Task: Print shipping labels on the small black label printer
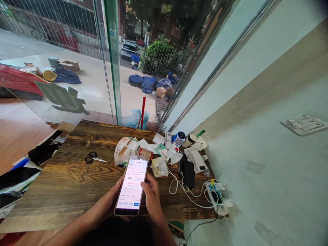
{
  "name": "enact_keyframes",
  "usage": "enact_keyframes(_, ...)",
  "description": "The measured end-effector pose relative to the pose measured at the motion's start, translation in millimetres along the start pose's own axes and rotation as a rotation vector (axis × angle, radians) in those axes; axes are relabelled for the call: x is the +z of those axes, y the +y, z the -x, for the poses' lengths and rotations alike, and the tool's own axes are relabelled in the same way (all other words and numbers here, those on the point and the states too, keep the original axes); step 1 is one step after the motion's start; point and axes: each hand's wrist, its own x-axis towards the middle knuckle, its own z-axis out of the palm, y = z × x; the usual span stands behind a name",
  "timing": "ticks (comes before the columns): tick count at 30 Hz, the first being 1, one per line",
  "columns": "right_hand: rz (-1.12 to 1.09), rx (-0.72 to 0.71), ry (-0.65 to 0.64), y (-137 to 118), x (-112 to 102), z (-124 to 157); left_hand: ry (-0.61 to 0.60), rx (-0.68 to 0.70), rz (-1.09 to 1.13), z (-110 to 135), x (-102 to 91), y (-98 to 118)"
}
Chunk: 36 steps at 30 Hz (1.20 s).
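Observation:
A smartphone [132, 187] with a lit white screen is held over the near edge of a dark wooden table [77, 177]. My left hand [109, 201] cradles the phone from below and the left, fingers wrapped behind it. My right hand [151, 194] grips its right edge, thumb resting near the screen. Both hands are closed round the phone. Black-handled scissors [92, 158] lie on the table to the left, apart from my hands.
Loose papers, packets and a QR-code stand [178, 139] clutter the table's far right. A black power bank [189, 173] with white cables leads to a power strip [216, 198]. Black bags [15, 174] lie at left. A wall runs along the right; glass panels stand ahead.

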Motion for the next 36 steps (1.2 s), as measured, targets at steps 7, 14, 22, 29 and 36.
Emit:
enact_keyframes(7, 0.130, -0.076, -0.414, -20, -15, 13, 0.022, -0.042, -0.040, 1, 3.0, 6)
enact_keyframes(14, -0.006, 0.103, -0.205, -16, -3, 13, 0.077, -0.043, -0.025, 3, 11.1, 9)
enact_keyframes(22, -0.072, 0.199, 0.160, -8, 22, 10, 0.077, -0.060, -0.046, 2, 11.7, 7)
enact_keyframes(29, -0.030, 0.047, 0.001, -8, 23, 9, 0.048, -0.062, -0.005, 0, 7.9, 5)
enact_keyframes(36, 0.514, -0.542, -0.035, -6, 5, 14, 0.056, -0.028, -0.092, 5, 13.7, 11)
